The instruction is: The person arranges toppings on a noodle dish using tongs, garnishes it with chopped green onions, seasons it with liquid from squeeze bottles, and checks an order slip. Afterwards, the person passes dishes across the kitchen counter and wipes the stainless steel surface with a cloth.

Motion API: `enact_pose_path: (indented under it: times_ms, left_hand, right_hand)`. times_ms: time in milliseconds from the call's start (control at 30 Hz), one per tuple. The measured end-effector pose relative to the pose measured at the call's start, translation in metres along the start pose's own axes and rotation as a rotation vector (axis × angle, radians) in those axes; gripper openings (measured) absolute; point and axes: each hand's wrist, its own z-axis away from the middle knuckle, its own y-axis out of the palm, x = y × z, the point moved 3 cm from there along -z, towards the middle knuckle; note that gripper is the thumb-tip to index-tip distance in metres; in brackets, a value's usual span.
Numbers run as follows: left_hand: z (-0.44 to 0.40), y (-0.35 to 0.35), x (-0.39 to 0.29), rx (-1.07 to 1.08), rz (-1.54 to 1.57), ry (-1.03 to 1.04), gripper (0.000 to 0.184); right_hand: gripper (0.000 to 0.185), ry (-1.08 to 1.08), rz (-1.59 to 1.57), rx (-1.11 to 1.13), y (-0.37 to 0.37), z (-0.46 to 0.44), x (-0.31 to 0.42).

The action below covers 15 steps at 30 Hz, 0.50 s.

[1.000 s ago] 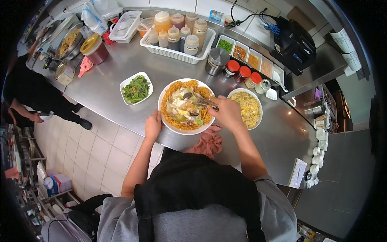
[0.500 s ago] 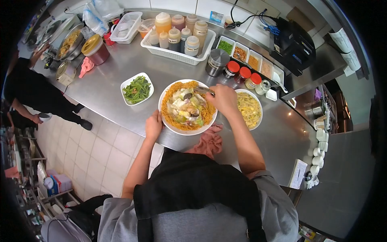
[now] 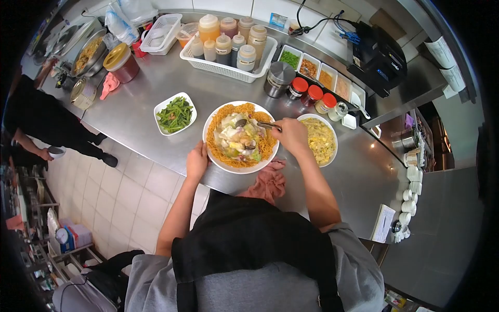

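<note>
A round white plate point(image 3: 224, 167) holds a ring of crispy fried noodles point(image 3: 218, 136) with pale saucy topping, egg and dark mushroom pieces heaped in the middle. My left hand point(image 3: 197, 160) grips the plate's left rim, fingers closed against it. In my right hand point(image 3: 292, 136), closed, is a pair of metal tongs point(image 3: 268, 125); their tips are over the noodles at the right side of the plate. Just right of that hand sits a plate of yellow egg-like food point(image 3: 321, 140), partly hidden by the hand. A square white bowl of green vegetables point(image 3: 175, 114) stands to the left.
A pink cloth point(image 3: 269, 182) lies at the counter's front edge. Sauce bottles fill a white basket point(image 3: 236, 73) at the back. Red-lidded jars point(image 3: 313, 94) and garnish trays point(image 3: 326, 78) stand back right. Another person point(image 3: 49, 112) is at the far left.
My right hand has moved slightly down and right with the tongs, which have shifted toward the plate's right side. My left hand stays at the rim.
</note>
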Motion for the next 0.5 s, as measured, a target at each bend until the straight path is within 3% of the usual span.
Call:
enact_pose_path:
  times_ms: [500]
  left_hand:
    - [-0.003,0.005,0.005,-0.01,0.029,0.014,0.04]
  right_hand:
    - [0.021,-0.102,-0.105,0.004,-0.074,0.012,0.043]
